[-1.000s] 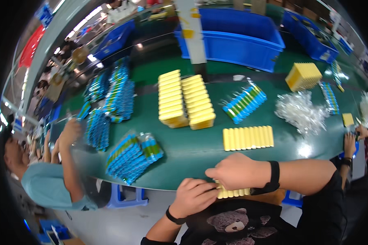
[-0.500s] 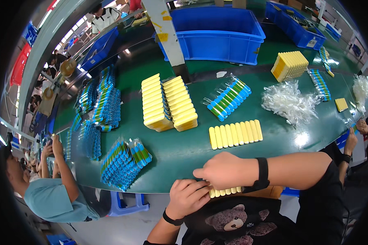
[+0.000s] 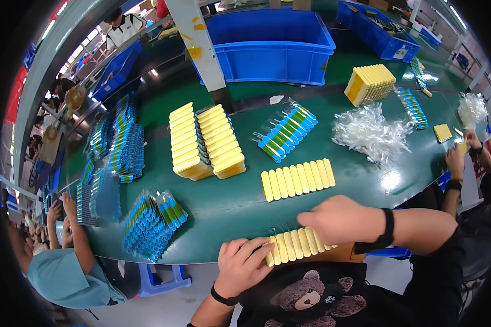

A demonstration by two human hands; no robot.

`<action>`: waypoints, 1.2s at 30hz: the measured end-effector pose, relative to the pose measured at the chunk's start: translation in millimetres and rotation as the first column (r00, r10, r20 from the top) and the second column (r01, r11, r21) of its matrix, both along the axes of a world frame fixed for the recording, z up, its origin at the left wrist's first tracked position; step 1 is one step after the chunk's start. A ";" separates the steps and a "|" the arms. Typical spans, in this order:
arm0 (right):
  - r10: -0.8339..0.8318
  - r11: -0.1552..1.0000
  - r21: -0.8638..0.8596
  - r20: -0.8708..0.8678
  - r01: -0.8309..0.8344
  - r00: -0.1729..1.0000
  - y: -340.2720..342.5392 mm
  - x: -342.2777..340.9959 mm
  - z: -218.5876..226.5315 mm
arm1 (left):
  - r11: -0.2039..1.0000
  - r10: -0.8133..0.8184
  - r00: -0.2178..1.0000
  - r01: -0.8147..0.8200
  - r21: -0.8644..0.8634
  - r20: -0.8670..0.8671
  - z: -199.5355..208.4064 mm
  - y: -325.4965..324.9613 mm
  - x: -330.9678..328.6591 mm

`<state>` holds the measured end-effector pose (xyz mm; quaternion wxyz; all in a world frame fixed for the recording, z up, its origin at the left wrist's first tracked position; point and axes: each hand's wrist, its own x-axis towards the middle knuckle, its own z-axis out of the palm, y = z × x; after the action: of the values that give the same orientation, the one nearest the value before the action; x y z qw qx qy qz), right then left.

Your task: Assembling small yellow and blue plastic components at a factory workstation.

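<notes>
Green and glossy, the tabletop point(image 3: 218, 210) curved around me, with a hollow blue plastic bin point(image 3: 272, 61) beyond. Two ridged stacks of yellow strips point(image 3: 191, 144) stood side by side, probably paired to keep them tidy. Right of them lay a crinkled heap of clear plastic wrappers point(image 3: 372, 133), loose and light-looking. Blue-and-green packets point(image 3: 152, 223) overlapped near the left edge, filmy and scalloped. My left hand point(image 3: 244, 261) held its fingers bent over one end of the round-ended yellow row point(image 3: 293, 245) at the near table edge, seemingly to steady it. My right hand point(image 3: 341, 220) was half curled over the other end; I could not tell whether it gripped anything. A smaller-looking matte yellow square point(image 3: 443, 133) sat far right.
</notes>
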<state>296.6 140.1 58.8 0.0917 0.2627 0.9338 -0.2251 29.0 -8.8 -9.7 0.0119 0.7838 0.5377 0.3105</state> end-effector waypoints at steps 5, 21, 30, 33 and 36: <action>0.073 0.995 -0.055 -0.132 -0.080 0.989 -1.5 -45.2 -5.1 | 1.000 0.009 1.000 -0.009 -0.009 -0.012 -2.4 2.2 6.5; -0.070 0.997 -0.025 -0.148 0.067 0.987 -2.4 -5.4 -13.2 | 0.957 -0.160 0.986 0.165 -0.239 0.040 23.1 14.5 36.1; -0.215 0.975 0.058 -0.010 0.215 0.977 -3.3 67.3 12.2 | 0.932 -0.147 0.989 0.127 -0.338 -0.033 45.7 16.3 46.0; -0.371 0.926 0.072 -0.023 0.371 0.928 -22.5 112.6 6.1 | 0.908 -0.240 0.969 0.207 -0.365 -0.049 48.1 27.0 68.5; -0.453 0.856 0.121 -0.291 0.502 0.843 -24.0 118.2 -8.6 | 0.861 -0.315 0.944 0.243 -0.446 -0.094 52.7 36.1 95.7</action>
<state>414.8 116.1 50.2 -0.1128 0.4645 0.8595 -0.1810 124.7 27.2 43.0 0.1846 0.8544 0.4720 0.1144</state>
